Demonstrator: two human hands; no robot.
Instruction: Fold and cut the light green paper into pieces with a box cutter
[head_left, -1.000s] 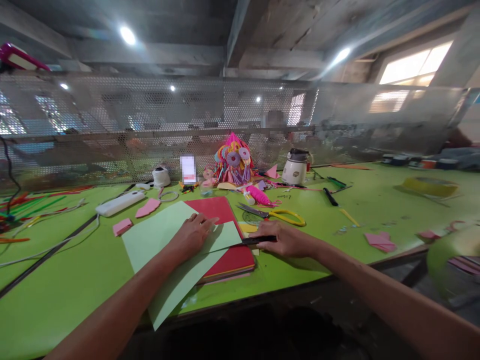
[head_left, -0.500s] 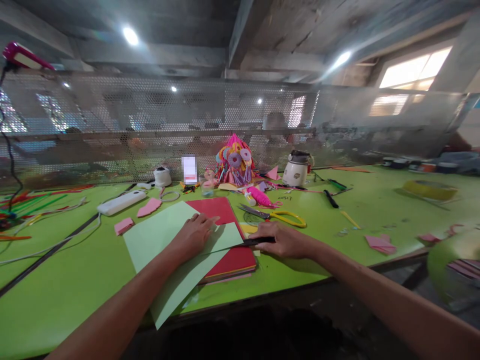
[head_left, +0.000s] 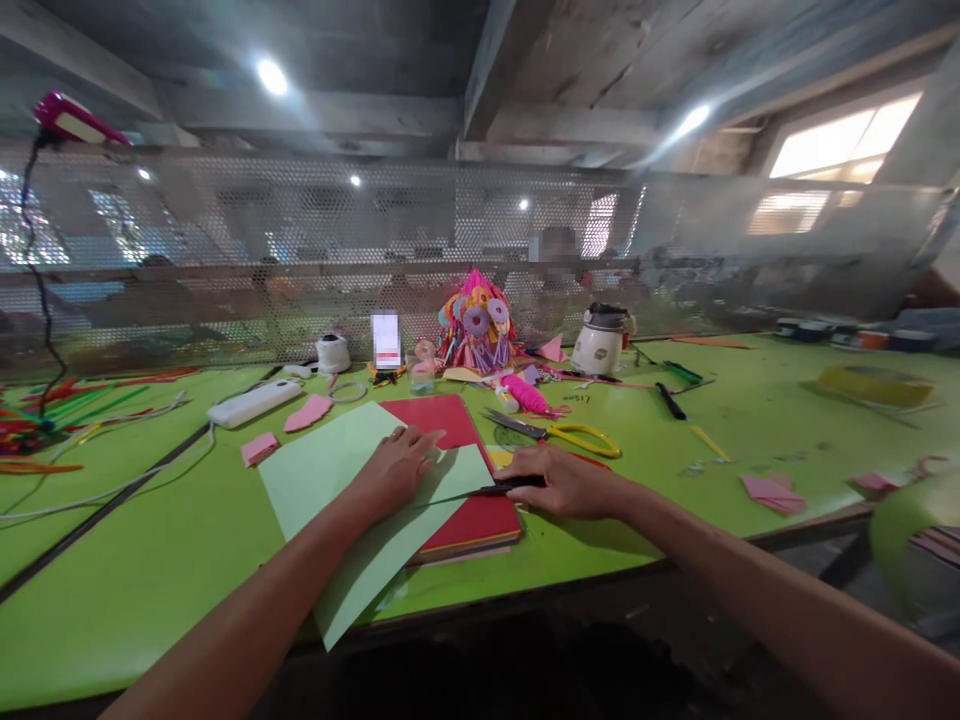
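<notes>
My left hand (head_left: 397, 465) lies flat on a pale green paper sheet (head_left: 315, 470), fingers stretched out and pressing it down. The sheet is folded over, and its lower part hangs past the table's front edge. My right hand (head_left: 559, 482) is closed around the black handle of a knife (head_left: 517, 485). Its thin blade runs leftward along the paper's fold; part of it is hidden by the sheet. Beneath lies a stack of coloured paper with a red sheet (head_left: 480, 520) on top. Yellow-handled scissors (head_left: 581, 438) rest just beyond my right hand.
On the green table (head_left: 165, 540) stand a kettle (head_left: 598, 345), a colourful tasselled ornament (head_left: 476, 325), a lit phone (head_left: 387, 340) and a thread spool (head_left: 332, 352). A white power strip (head_left: 255, 402) and pink paper pieces (head_left: 307, 412) lie left; a perforated metal screen (head_left: 300, 230) rises behind.
The view has shifted slightly, so everything sits a little further right. The knife in my right hand has slid slightly left along the fold. My left hand stays on the paper.
</notes>
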